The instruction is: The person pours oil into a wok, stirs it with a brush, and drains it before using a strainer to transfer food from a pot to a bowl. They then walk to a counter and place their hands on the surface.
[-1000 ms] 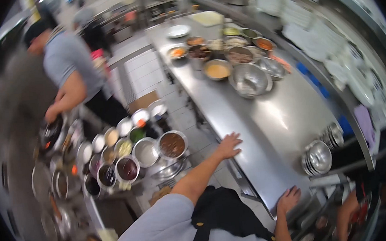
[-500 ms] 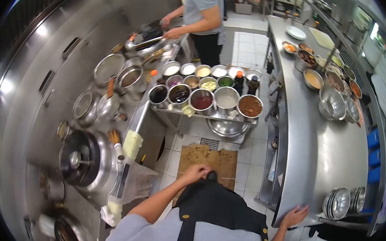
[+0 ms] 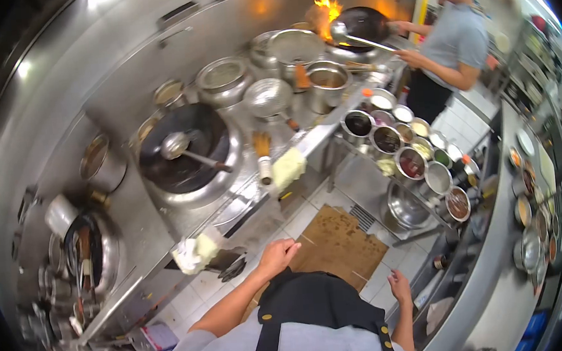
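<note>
My left hand (image 3: 280,256) hovers in front of the black apron (image 3: 322,302), above the floor, its fingers curled together with nothing visible in them. Off to the other side, my right hand (image 3: 399,285) hangs free beside the steel counter (image 3: 450,318), fingers loosely apart and holding nothing. Ahead and left on the stove, a black wok (image 3: 190,163) rests over its burner with a ladle (image 3: 176,145) lying inside. To the right of that wok are a brush (image 3: 263,157) and a perforated strainer (image 3: 269,97). A folded yellowish cloth (image 3: 288,168) lies at the stove edge.
A co-worker (image 3: 460,43) holds a ladle and tilts another wok (image 3: 360,25) beside a tall flame (image 3: 329,11). Several pots of sauces and seasonings (image 3: 411,163) crowd a cart. A brown mat (image 3: 344,243) covers the tiles; a second cloth (image 3: 197,251) hangs at the near stove edge.
My view has turned left toward the stove. My right hand has come off the steel counter. The co-worker's wok is now tilted up, with a flame beside it.
</note>
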Demonstrator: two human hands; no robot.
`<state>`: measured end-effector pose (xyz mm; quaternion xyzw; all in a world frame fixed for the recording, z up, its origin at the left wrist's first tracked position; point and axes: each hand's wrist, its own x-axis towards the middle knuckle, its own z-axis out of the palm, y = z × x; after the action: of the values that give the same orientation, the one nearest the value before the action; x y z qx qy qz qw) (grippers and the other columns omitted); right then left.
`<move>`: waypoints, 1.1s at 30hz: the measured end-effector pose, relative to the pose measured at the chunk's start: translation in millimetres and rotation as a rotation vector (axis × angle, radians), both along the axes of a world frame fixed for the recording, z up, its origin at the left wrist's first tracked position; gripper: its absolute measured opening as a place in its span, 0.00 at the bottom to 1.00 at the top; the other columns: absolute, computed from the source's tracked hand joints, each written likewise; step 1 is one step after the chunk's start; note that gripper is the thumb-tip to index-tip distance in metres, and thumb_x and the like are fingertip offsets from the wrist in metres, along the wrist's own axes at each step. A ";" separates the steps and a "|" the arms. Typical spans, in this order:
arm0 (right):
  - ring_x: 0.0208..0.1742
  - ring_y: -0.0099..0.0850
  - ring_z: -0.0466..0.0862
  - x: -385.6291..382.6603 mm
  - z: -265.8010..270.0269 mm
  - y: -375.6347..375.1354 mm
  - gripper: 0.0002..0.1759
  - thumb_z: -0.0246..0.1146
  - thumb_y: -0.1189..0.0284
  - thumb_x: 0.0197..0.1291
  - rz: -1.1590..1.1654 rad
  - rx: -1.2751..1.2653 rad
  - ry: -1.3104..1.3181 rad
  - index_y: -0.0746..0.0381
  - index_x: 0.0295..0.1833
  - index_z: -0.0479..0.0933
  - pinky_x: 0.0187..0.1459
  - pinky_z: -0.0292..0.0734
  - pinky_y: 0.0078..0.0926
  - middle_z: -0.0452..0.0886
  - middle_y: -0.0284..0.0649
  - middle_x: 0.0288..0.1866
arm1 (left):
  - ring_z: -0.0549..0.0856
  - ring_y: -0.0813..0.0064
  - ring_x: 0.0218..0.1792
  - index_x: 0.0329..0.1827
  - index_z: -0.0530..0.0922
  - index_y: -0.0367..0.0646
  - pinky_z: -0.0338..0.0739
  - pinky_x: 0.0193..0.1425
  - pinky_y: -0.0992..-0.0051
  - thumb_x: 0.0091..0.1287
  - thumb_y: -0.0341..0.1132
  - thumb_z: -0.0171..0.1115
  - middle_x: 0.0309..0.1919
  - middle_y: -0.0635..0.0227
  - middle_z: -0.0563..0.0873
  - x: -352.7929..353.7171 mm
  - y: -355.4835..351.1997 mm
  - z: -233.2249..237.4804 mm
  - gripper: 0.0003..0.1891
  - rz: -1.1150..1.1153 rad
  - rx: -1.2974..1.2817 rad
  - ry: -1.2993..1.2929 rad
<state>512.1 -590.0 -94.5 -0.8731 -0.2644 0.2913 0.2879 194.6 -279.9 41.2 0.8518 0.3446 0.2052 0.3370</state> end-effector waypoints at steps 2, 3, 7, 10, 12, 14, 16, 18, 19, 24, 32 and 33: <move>0.36 0.48 0.83 -18.8 -19.7 57.8 0.17 0.56 0.61 0.66 0.184 0.082 -0.255 0.64 0.45 0.80 0.41 0.76 0.40 0.83 0.51 0.35 | 0.76 0.49 0.25 0.22 0.71 0.37 0.69 0.30 0.58 0.67 0.41 0.58 0.20 0.54 0.76 -47.8 21.5 -9.5 0.19 0.049 -0.039 0.010; 0.37 0.51 0.81 -24.1 -32.3 84.7 0.21 0.55 0.57 0.67 0.168 -0.014 -0.187 0.65 0.35 0.79 0.40 0.74 0.43 0.82 0.55 0.35 | 0.73 0.50 0.23 0.22 0.70 0.36 0.68 0.29 0.60 0.66 0.38 0.59 0.19 0.54 0.73 -71.0 30.7 -14.7 0.17 0.102 -0.036 -0.028; 0.33 0.43 0.83 -68.1 -19.0 205.4 0.18 0.57 0.62 0.66 0.192 0.133 -0.317 0.66 0.33 0.78 0.38 0.75 0.40 0.82 0.51 0.30 | 0.72 0.55 0.19 0.20 0.68 0.36 0.66 0.26 0.64 0.60 0.31 0.59 0.17 0.54 0.70 -146.1 61.6 -30.2 0.13 0.317 -0.053 -0.084; 0.41 0.40 0.84 -92.1 -20.5 286.3 0.23 0.62 0.69 0.64 0.054 0.346 0.584 0.61 0.62 0.67 0.46 0.82 0.41 0.81 0.46 0.45 | 0.73 0.57 0.19 0.20 0.70 0.38 0.68 0.26 0.67 0.58 0.27 0.58 0.18 0.56 0.72 -182.5 76.0 -35.3 0.09 0.487 -0.060 -0.086; 0.48 0.45 0.82 -108.9 -7.4 343.3 0.30 0.61 0.67 0.65 0.005 0.410 0.918 0.58 0.68 0.58 0.49 0.82 0.48 0.76 0.49 0.55 | 0.73 0.62 0.18 0.21 0.71 0.39 0.68 0.26 0.70 0.57 0.24 0.58 0.18 0.58 0.72 -192.9 82.9 -19.8 0.07 0.570 -0.038 -0.078; 0.50 0.46 0.82 -98.6 -39.5 385.1 0.32 0.61 0.65 0.66 -0.023 0.362 1.032 0.59 0.70 0.56 0.49 0.83 0.47 0.73 0.50 0.58 | 0.73 0.71 0.19 0.26 0.73 0.39 0.69 0.26 0.73 0.55 0.20 0.58 0.19 0.62 0.74 -201.7 84.4 -0.1 0.05 0.735 -0.074 -0.183; 0.53 0.47 0.81 -85.6 -99.1 441.1 0.33 0.58 0.61 0.68 -0.055 0.266 1.117 0.58 0.73 0.54 0.49 0.82 0.47 0.71 0.51 0.62 | 0.76 0.71 0.22 0.31 0.75 0.38 0.71 0.28 0.73 0.57 0.21 0.60 0.23 0.64 0.77 -220.3 77.5 -0.2 0.03 0.834 -0.026 -0.132; 0.55 0.48 0.80 -71.5 -166.9 471.9 0.33 0.54 0.56 0.70 -0.050 0.146 1.085 0.55 0.74 0.52 0.51 0.81 0.50 0.70 0.51 0.64 | 0.79 0.69 0.24 0.33 0.77 0.39 0.73 0.29 0.71 0.57 0.23 0.62 0.24 0.63 0.78 -229.1 63.8 17.7 0.03 0.914 0.032 -0.131; 0.56 0.48 0.79 -70.4 -190.0 486.0 0.33 0.51 0.54 0.71 -0.059 0.082 1.069 0.53 0.75 0.51 0.51 0.80 0.51 0.69 0.51 0.65 | 0.80 0.67 0.25 0.35 0.78 0.38 0.75 0.31 0.70 0.58 0.24 0.63 0.26 0.62 0.79 -236.4 53.7 22.7 0.04 0.957 0.020 -0.091; 0.55 0.47 0.77 -93.4 -214.7 541.9 0.32 0.49 0.53 0.71 -0.226 -0.053 1.084 0.54 0.75 0.53 0.53 0.78 0.52 0.67 0.49 0.65 | 0.80 0.64 0.25 0.34 0.78 0.38 0.75 0.31 0.69 0.59 0.25 0.63 0.26 0.60 0.79 -226.6 -2.1 31.4 0.03 1.262 0.012 0.055; 0.51 0.37 0.79 -111.4 -242.0 587.2 0.17 0.57 0.59 0.65 -0.320 -0.043 1.268 0.55 0.54 0.75 0.47 0.79 0.40 0.79 0.42 0.47 | 0.80 0.58 0.27 0.34 0.79 0.39 0.74 0.31 0.64 0.59 0.26 0.62 0.24 0.59 0.78 -170.4 -42.6 22.0 0.02 1.382 -0.112 0.196; 0.48 0.34 0.80 -108.1 -259.1 591.2 0.15 0.58 0.60 0.64 -0.315 -0.052 1.316 0.53 0.53 0.76 0.43 0.78 0.36 0.80 0.41 0.45 | 0.80 0.57 0.27 0.34 0.78 0.39 0.74 0.31 0.64 0.59 0.26 0.62 0.24 0.58 0.78 -165.8 -41.0 22.4 0.02 1.369 -0.105 0.204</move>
<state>404.0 1.2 -353.7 -0.5485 0.1036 0.7231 0.4069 28.8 -320.9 63.6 0.4402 0.8439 0.2737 0.1386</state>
